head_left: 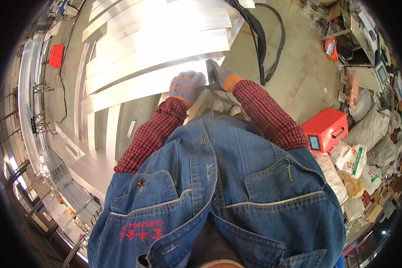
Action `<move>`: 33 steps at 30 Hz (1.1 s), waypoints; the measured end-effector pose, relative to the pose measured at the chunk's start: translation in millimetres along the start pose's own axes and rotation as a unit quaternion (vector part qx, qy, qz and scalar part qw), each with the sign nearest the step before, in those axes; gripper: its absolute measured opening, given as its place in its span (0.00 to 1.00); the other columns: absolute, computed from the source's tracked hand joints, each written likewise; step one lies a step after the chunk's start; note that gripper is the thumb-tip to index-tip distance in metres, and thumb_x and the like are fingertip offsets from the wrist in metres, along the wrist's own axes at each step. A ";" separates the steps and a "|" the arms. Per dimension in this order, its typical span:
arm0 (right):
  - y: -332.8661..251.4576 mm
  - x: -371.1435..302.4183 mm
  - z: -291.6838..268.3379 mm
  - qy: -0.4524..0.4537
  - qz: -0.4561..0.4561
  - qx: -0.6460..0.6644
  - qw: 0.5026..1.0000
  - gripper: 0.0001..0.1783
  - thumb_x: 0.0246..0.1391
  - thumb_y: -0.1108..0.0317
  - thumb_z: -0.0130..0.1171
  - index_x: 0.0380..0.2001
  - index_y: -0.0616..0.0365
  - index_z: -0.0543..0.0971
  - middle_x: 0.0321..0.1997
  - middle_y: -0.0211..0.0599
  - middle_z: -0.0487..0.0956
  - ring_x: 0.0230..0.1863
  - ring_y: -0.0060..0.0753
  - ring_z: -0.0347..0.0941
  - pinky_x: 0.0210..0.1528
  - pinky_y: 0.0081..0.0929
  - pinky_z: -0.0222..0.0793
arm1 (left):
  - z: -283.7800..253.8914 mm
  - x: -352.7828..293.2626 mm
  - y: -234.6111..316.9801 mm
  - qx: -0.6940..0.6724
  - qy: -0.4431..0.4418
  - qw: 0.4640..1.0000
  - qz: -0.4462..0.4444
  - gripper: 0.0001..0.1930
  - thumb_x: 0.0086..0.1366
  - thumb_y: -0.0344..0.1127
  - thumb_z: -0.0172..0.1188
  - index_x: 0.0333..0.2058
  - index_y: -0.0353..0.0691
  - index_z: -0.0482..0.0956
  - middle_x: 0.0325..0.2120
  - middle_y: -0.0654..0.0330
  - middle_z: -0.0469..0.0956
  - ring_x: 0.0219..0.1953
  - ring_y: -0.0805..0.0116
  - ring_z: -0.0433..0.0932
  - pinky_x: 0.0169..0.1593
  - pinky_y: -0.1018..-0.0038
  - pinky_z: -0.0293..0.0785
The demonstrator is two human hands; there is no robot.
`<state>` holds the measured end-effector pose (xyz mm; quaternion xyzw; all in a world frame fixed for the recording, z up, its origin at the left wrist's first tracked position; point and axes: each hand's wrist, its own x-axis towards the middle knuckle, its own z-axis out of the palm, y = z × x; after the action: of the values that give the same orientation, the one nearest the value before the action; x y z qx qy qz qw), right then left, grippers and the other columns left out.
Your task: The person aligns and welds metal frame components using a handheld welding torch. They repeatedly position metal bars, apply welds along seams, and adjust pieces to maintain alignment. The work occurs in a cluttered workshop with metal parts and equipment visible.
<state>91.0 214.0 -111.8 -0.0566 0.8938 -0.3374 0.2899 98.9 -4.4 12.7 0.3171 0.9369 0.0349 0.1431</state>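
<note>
Bending over a stack of long aluminium sheets [156, 53], the person presses the gloved left hand [186, 85] down on the near edge of the nearest strip [138, 87], fingers curled over it. The right hand [223, 79] is wrapped around a dark tool [213, 71] at that same edge; what the tool is cannot be told. Work appears to be at the strip's end, with the other sheets lying untouched beyond. A black hose [259, 44] loops across the concrete floor [295, 76]; a red box [326, 129] and filled sacks [357, 156] crowd the right side.
</note>
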 end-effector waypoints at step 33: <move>15.3 -42.0 -122.6 0.096 0.074 0.070 0.990 0.30 0.69 0.58 0.74 0.71 0.49 0.82 0.49 0.45 0.92 0.51 0.45 0.88 0.59 0.42 0.84 | -0.9 40.0 8.3 -0.031 -0.096 0.991 0.093 0.13 0.76 0.49 0.64 0.51 0.50 0.88 0.50 0.54 0.85 0.54 0.50 0.87 0.53 0.54 0.86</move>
<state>58.9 308.1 -27.3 0.0631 0.8936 -0.3804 0.2298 73.2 26.4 5.0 0.3999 0.8839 0.0461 0.2379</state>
